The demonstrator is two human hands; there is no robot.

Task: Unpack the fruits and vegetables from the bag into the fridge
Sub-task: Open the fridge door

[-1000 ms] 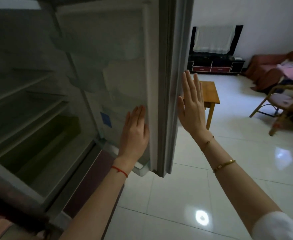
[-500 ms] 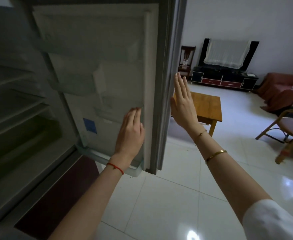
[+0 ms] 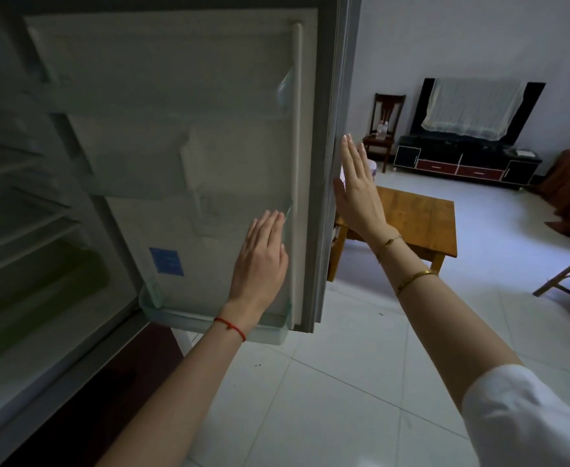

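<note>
Pressing flat with straight fingers, the left hand (image 3: 260, 264) lies on the inner side of the open fridge door (image 3: 182, 156), a pale panel with clear bins and one blue sticker (image 3: 166, 261) left of that hand. Across the door's edge, the right hand (image 3: 357, 193) is open too, fingers together, at the outer face. Left of both hands, the fridge (image 3: 24, 230) interior shows bare shelves. Beyond the right hand stands one wooden desk (image 3: 415, 217).

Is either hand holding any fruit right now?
No: the left hand and right hand lie flat against the fridge door.
</note>
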